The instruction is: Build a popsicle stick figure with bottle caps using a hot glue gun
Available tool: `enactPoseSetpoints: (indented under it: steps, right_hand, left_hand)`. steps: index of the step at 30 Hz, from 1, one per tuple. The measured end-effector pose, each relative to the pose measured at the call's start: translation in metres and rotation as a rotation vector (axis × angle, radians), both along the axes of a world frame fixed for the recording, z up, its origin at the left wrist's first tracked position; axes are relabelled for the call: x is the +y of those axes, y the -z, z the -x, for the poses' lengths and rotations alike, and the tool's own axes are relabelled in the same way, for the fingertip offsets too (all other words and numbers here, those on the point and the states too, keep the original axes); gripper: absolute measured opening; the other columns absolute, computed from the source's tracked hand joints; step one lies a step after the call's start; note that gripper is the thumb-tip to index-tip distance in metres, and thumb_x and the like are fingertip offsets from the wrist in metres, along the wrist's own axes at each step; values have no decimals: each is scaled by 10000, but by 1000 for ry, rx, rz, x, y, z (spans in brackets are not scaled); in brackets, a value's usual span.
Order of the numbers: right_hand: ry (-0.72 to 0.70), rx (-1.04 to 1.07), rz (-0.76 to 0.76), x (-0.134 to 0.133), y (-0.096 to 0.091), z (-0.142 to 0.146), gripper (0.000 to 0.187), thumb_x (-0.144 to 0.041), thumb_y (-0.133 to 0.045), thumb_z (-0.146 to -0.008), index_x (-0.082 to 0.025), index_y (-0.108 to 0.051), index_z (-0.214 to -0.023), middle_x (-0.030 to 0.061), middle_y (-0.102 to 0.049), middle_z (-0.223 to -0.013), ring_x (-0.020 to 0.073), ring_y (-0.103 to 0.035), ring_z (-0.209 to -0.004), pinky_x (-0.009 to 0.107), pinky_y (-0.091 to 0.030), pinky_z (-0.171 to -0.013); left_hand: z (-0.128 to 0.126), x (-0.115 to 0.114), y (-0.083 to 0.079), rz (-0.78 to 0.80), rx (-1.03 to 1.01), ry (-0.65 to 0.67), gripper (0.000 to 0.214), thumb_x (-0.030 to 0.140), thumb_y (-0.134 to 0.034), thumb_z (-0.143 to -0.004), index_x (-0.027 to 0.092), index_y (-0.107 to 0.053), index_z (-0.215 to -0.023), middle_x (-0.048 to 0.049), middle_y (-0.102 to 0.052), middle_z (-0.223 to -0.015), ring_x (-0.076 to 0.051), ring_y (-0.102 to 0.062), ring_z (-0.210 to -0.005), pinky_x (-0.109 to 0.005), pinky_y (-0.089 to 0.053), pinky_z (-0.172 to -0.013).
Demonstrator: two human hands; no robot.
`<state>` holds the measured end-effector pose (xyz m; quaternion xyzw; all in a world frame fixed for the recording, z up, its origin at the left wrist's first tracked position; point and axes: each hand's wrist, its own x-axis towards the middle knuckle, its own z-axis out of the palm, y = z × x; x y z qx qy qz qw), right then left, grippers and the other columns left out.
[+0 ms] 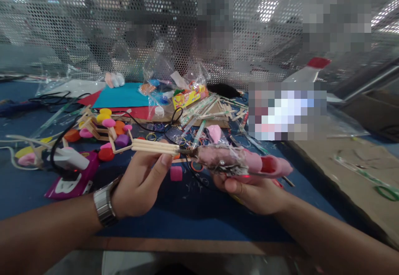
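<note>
My left hand (139,183), with a metal watch on its wrist, pinches a small row of pale wooden sticks (152,147) between thumb and fingers. My right hand (257,192) is wrapped round a pink hot glue gun (224,158) with a worn, blackened front. The gun's dark nozzle points left and meets, or nearly meets, the right ends of the sticks. Below the sticks, a pink cylinder-shaped piece (176,173) lies on the blue table (187,221). The fingers around the gun's handle are partly hidden beneath its body.
To the left stand a stick frame with coloured round pieces (107,127) and a magenta power strip (73,179) with a plug. Black cord (146,127) crosses the table. Loose sticks (218,111), a yellow box (188,97) and blue paper (124,95) lie behind; cardboard (339,175) is at right.
</note>
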<state>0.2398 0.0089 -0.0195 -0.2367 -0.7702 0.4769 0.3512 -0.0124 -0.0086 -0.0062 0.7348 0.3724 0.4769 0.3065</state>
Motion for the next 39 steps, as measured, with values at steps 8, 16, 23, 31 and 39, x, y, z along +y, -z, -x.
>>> enactPoseSetpoints:
  steps: [8, 16, 23, 31, 39]
  right_hand:
    - [34, 0, 1, -2, 2, -3, 500, -651, -555, -996, -236, -619, -725, -7, -480, -611, 186, -547, -661, 329, -570, -684]
    - [65, 18, -15, -3, 0, -1, 508, -661, -558, -990, -234, -626, -724, -11, -465, -593, 199, -584, -698, 365, -603, -772]
    - [25, -31, -29, -3, -6, 0, 544, -671, -521, -1001, -233, -553, -681, -17, -461, -599, 151, -473, -566, 291, -532, -559]
    - [36, -7, -33, -3, -6, 1, 496, -670, -533, -995, -237, -658, -789, -13, -445, -597, 202, -570, -680, 366, -584, -778]
    - [-3, -39, -35, -1, -7, 3, 514, -693, -482, -999, -252, -690, -836, 2, -449, -622, 220, -537, -682, 386, -572, -759]
  left_hand:
    - [3, -1, 9, 58, -64, -24, 485, 515, -456, -1075, 208, -565, -716, -19, -539, -717, -180, -508, -709, -332, -449, -707]
    - [2, -1, 11, 52, -96, -31, 470, 526, -491, -1061, 213, -572, -719, -23, -558, -725, -187, -523, -721, -343, -464, -728]
    - [3, -2, 11, 67, -122, -43, 461, 538, -536, -1036, 220, -611, -711, -34, -583, -704, -200, -542, -705, -357, -490, -711]
    - [2, -2, 5, 45, -80, -14, 477, 533, -492, -1056, 207, -629, -737, -36, -603, -724, -192, -545, -707, -339, -488, -717]
    - [1, -2, 2, 30, -81, -10, 471, 519, -490, -1059, 207, -632, -737, -35, -590, -718, -190, -527, -699, -338, -478, -698]
